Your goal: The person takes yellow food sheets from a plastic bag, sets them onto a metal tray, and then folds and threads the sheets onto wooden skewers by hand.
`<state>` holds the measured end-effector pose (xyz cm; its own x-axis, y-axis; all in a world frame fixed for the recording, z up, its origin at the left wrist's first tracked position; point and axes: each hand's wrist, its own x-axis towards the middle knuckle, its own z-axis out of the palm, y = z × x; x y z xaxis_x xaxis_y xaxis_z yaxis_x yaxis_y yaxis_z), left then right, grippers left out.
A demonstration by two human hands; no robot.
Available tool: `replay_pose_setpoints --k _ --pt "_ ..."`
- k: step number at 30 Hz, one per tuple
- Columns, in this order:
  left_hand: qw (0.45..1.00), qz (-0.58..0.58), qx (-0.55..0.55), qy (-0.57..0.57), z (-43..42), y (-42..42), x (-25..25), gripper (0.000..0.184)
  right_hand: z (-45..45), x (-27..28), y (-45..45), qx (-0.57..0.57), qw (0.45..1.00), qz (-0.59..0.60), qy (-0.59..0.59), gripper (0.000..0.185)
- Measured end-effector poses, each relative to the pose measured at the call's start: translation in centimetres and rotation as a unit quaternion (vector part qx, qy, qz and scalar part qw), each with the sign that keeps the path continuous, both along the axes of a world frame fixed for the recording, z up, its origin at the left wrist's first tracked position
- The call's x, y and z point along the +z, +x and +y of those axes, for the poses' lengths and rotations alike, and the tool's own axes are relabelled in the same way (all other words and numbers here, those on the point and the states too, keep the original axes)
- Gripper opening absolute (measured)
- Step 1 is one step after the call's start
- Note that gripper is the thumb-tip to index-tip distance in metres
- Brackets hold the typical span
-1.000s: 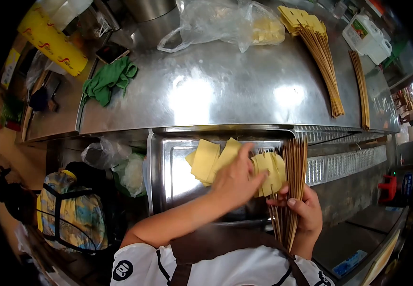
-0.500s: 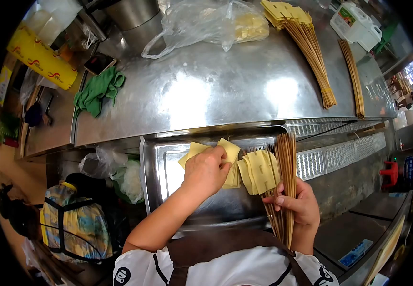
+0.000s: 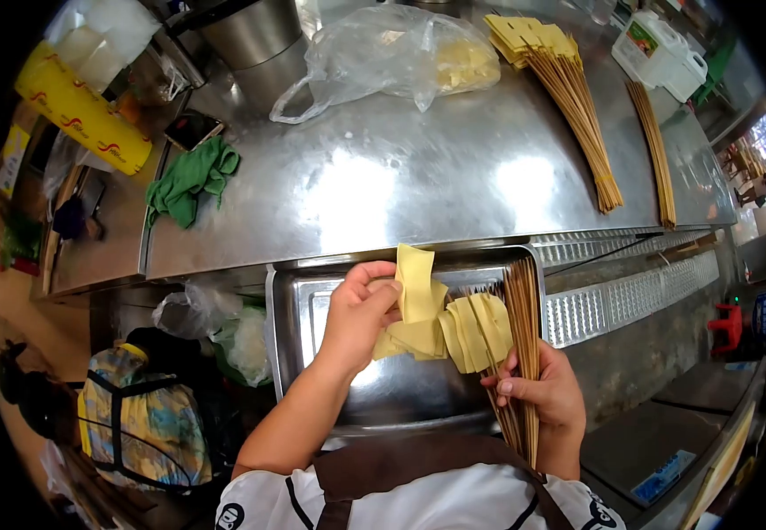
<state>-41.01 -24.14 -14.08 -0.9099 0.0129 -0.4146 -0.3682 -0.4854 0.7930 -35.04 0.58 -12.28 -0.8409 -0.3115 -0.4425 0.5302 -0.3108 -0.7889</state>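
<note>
My left hand (image 3: 361, 314) pinches a flat yellow sheet (image 3: 414, 283), which looks like tofu skin, and holds it raised over the metal tray (image 3: 312, 389). Below it lies a small pile of similar sheets (image 3: 418, 338). In my right hand (image 3: 546, 389) is a bundle of bamboo skewers (image 3: 523, 327), fingers wrapped round the lower part. Folded yellow sheets (image 3: 477, 331) sit threaded on some of these skewers, just left of the bare ones. The skewer tips behind the folded sheets are partly hidden.
On the steel table (image 3: 268, 194) lie a clear plastic bag (image 3: 374, 57) of yellow sheets, finished skewers (image 3: 573, 115), a loose skewer bundle (image 3: 652, 155), a white jug (image 3: 659, 55) and a green cloth (image 3: 190, 181). A patterned backpack (image 3: 144, 415) stands at lower left.
My left hand has drawn back slightly left and lifted one sheet upright from the pile. My right hand still holds the skewers, a little lower.
</note>
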Motion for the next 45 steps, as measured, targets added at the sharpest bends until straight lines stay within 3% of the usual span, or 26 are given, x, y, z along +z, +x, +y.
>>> replay_pose_setpoints --k 4,6,12,17,29,34,38,45 --pt "0.983 0.017 -0.015 0.182 0.9 -0.5 0.0 0.031 -0.6 -0.1 0.0 -0.003 1.0 -0.003 0.022 0.028" --pt "0.979 0.025 -0.043 0.198 1.3 -0.7 0.5 0.036 -0.6 -0.1 0.0 0.001 0.999 -0.01 0.037 0.028" --pt "0.993 0.019 -0.035 0.113 3.0 -0.9 0.5 0.032 -0.5 -0.6 0.1 0.001 1.0 -0.02 0.016 0.028" --pt "0.987 0.023 -0.04 0.153 3.1 -0.5 0.7 0.028 -0.5 -0.6 0.1 0.001 0.999 -0.015 0.037 0.028" --pt "0.988 0.143 -0.047 0.021 3.4 1.0 2.2 0.027 -0.5 -0.5 0.0 0.002 1.0 -0.003 0.027 0.026" --pt "0.982 0.186 -0.007 -0.014 4.7 1.9 2.4 0.037 -0.6 -0.3 -0.1 0.001 0.999 -0.006 0.037 0.026" --pt "0.984 0.166 0.067 0.019 5.4 1.3 2.5 0.048 -0.8 0.0 -0.1 0.002 0.998 -0.013 0.055 0.026" --pt "0.996 0.08 -0.039 -0.001 4.6 1.5 1.7 0.034 -0.7 -0.2 0.0 -0.013 1.0 -0.012 0.023 0.026"
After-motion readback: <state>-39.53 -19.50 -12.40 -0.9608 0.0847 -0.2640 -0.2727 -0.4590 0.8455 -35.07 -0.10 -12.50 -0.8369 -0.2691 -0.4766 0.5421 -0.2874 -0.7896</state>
